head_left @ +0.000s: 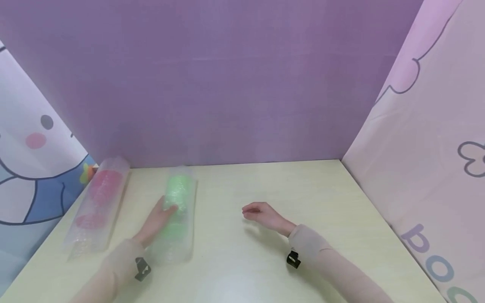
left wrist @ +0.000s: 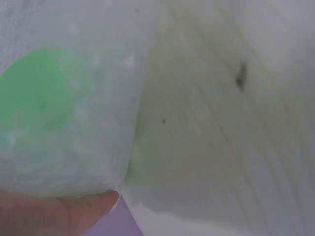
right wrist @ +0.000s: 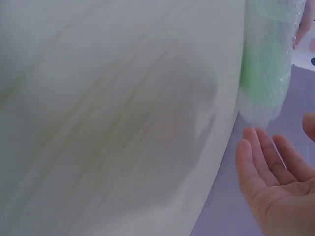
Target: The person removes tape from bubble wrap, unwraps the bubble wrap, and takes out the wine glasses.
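Left hand (head_left: 154, 221) grips the green package (head_left: 183, 216)

At nine o'clock from the green package, a pink package (head_left: 99, 202) in translucent wrap lies near the edge of the pale table (head_left: 227, 269). Next, the left hand holds the green package by its nine o'clock side, thumb over the bubble wrap. At three o'clock from that package, well apart, the right hand (head_left: 266, 215) hovers over the table, its fingers loosely curved around nothing.

Bare hands (head_left: 267, 216); long, plain, pale beige sleeves (head_left: 341, 267); a small, angular, dark device (head_left: 293, 259) by each cuff (head_left: 303, 240).
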Demonstrator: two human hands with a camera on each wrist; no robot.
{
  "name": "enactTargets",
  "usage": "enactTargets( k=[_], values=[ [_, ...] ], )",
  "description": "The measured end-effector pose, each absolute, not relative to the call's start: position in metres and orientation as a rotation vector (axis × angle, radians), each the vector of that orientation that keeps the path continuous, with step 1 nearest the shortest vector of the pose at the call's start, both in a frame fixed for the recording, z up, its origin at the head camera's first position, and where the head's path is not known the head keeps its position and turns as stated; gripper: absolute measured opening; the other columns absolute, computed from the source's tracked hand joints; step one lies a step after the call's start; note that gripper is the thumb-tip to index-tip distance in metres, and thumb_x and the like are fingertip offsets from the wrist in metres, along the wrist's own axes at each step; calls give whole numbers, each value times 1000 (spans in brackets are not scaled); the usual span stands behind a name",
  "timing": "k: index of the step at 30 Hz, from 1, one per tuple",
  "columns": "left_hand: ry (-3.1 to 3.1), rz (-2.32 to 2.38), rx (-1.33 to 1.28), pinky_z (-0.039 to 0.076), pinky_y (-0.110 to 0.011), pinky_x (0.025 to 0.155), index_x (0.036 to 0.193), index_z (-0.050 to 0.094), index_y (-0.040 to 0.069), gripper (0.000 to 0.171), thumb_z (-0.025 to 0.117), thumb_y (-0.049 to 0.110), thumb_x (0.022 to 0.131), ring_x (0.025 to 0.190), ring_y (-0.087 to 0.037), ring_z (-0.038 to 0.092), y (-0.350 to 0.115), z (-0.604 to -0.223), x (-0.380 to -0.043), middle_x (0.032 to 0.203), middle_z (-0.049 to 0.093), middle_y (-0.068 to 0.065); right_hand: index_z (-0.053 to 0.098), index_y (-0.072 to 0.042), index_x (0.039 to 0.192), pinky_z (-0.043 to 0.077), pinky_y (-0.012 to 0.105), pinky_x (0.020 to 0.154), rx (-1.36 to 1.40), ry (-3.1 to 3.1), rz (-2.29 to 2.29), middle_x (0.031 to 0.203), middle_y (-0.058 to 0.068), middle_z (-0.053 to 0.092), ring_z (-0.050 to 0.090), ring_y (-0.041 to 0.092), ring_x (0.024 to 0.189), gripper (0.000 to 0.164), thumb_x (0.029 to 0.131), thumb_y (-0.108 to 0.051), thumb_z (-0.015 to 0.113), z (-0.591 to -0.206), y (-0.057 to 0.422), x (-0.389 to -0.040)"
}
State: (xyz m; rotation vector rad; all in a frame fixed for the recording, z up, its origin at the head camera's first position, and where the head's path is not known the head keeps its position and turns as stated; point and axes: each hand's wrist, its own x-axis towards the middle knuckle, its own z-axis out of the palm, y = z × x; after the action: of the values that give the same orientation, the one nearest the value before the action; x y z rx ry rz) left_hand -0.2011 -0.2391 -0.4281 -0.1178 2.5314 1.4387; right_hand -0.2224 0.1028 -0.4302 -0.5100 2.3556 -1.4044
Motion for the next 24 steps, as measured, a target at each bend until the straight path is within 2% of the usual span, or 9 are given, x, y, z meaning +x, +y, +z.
enactTargets(
  k=[5,11,18,24],
  values=[
    [2521,1457,-113,1,-59,111,145,-15,5,88,34,56,92,138,-42,-5,-229,-430,-196,152,-11,-21,51,-2,127,44,41,98,-501,2288,-1445,127,14,55,52,27,117,40,94,-24,51,-432,84,-225],
    [2494,1485,-128,4,-59,111,145,-14,6,87,34,56,92,139,-42,-2,-214,-432,-192,152,-8,-22,38,1,137,40,43,103,-493,2130,-1583,140,20,41,43,33,126,49,95,-21,48,-437,59,-230],
    [2471,1558,-115,12,-59,110,146,-10,9,83,37,52,93,138,-42,7,-202,-435,-190,153,-2,-22,22,-4,145,33,45,108,-380,2079,-1630,149,16,27,31,32,134,64,94,-31,50,-440,22,-230],
    [2442,1618,-108,18,-61,108,147,-7,9,77,38,44,95,136,-43,17,-194,-436,-190,152,6,-22,16,-5,146,35,46,106,-308,2040,-1670,151,16,20,27,33,136,76,89,-35,57,-439,-2,-228]
  ],
)
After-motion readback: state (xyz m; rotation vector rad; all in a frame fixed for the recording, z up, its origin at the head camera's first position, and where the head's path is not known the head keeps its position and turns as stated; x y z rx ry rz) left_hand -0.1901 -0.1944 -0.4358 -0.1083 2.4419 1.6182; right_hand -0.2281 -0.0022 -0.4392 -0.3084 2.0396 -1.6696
